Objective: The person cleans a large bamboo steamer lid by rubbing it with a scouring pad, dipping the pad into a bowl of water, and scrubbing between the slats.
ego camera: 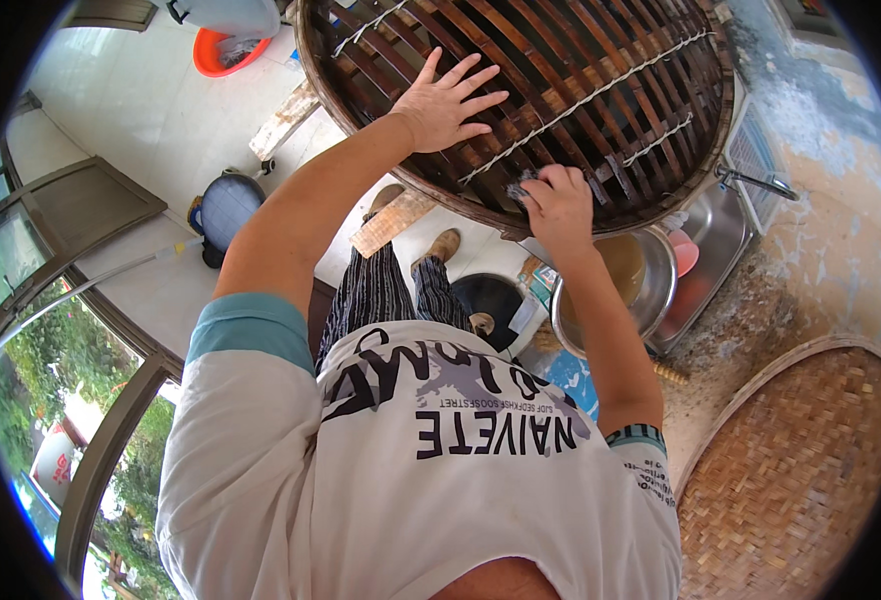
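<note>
A large round bamboo steamer rack (572, 112) with dark wet slats, tied across with pale cord, fills the upper middle of the view. My left hand (444, 105) lies on its slats with the fingers spread and holds nothing. Near the rack's lower rim, my right hand (560, 206) grips a grey metal scouring pad (519, 187), pressed against the slats. Part of the pad is hidden by the fingers.
Below the rack's right side, a metal basin (654, 270) of cloudy water stands beside a steel sink (718, 232) with a faucet (755, 182). A wooden board (392, 223) juts out under the rim. A woven bamboo tray (793, 465) is at lower right, an orange basin (208, 52) at upper left.
</note>
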`<action>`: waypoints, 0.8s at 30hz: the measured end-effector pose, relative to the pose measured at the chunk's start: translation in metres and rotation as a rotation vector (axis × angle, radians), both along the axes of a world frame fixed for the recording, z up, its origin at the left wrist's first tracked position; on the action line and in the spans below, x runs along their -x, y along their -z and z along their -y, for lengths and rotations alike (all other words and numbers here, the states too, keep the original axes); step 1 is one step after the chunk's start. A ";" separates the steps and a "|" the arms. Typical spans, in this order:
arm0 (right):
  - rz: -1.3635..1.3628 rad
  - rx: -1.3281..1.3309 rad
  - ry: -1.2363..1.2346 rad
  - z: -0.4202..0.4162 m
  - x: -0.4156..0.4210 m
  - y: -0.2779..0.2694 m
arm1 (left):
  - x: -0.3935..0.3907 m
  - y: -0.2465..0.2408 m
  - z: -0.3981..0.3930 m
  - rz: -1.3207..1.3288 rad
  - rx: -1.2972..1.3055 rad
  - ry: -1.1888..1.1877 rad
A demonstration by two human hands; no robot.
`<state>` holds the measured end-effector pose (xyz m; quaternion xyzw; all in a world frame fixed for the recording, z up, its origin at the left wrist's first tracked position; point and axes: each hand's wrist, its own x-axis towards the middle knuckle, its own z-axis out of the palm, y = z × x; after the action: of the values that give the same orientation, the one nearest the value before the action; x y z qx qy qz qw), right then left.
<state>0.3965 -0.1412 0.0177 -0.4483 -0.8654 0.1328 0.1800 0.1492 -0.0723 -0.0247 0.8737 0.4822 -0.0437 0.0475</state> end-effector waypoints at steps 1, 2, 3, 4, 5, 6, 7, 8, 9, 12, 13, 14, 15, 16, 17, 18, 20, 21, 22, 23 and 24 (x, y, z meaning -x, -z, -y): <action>0.013 -0.030 -0.004 -0.001 0.009 0.004 | -0.001 0.000 0.000 -0.024 -0.018 0.003; 0.022 -0.112 0.002 -0.005 0.023 0.009 | -0.004 0.001 -0.001 -0.034 -0.023 0.001; 0.101 -0.115 0.003 -0.009 0.032 0.014 | -0.005 0.000 -0.002 -0.048 -0.030 -0.002; 0.093 -0.113 -0.012 -0.013 0.035 0.015 | -0.006 0.000 -0.002 -0.061 -0.037 -0.004; 0.085 -0.111 -0.027 -0.015 0.036 0.013 | -0.005 0.001 -0.001 -0.066 -0.028 -0.006; 0.102 -0.102 -0.062 -0.013 0.030 0.012 | -0.003 0.003 0.000 -0.067 -0.026 -0.016; 0.120 -0.092 -0.096 -0.007 0.019 0.011 | -0.001 0.004 0.000 -0.069 -0.025 -0.026; 0.138 -0.083 -0.130 -0.003 0.012 0.010 | -0.001 0.005 0.000 -0.068 -0.034 -0.027; 0.138 -0.092 -0.130 0.000 0.009 0.010 | -0.002 0.004 0.000 -0.061 -0.033 -0.021; 0.159 -0.086 -0.117 -0.002 0.015 0.015 | -0.004 0.001 0.001 -0.046 -0.023 -0.020; 0.145 -0.082 -0.070 -0.005 0.021 0.018 | -0.005 0.001 -0.001 -0.051 -0.032 -0.018; 0.132 -0.078 -0.022 -0.007 0.028 0.021 | -0.006 0.001 -0.002 -0.056 -0.041 -0.016; 0.118 -0.075 0.022 -0.008 0.034 0.022 | -0.006 0.002 -0.002 -0.050 -0.035 -0.023; 0.108 -0.022 0.076 -0.008 0.038 0.021 | -0.005 0.004 -0.002 -0.044 -0.029 -0.030; 0.116 -0.031 0.093 -0.006 0.037 0.020 | -0.005 0.005 -0.001 -0.038 -0.024 -0.036; 0.118 -0.039 0.111 -0.002 0.039 0.020 | -0.004 0.005 -0.001 -0.040 -0.018 -0.038; 0.159 -0.044 0.103 0.008 0.038 0.019 | -0.003 0.003 0.000 -0.045 -0.004 -0.042; 0.198 -0.050 0.080 0.011 0.036 0.017 | -0.002 0.003 -0.001 -0.048 -0.005 -0.038; 0.237 -0.056 0.056 0.010 0.036 0.016 | -0.003 0.003 0.000 -0.050 -0.005 -0.035; 0.221 -0.045 0.084 0.004 0.041 0.017 | -0.004 0.003 0.000 -0.052 -0.006 -0.033; 0.206 -0.026 0.112 -0.002 0.044 0.019 | -0.006 0.002 0.000 -0.035 0.023 -0.032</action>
<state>0.3527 -0.1389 -0.0016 -0.5051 -0.8545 0.0645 0.1029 0.1553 -0.0720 -0.0263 0.8643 0.4964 -0.0634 0.0498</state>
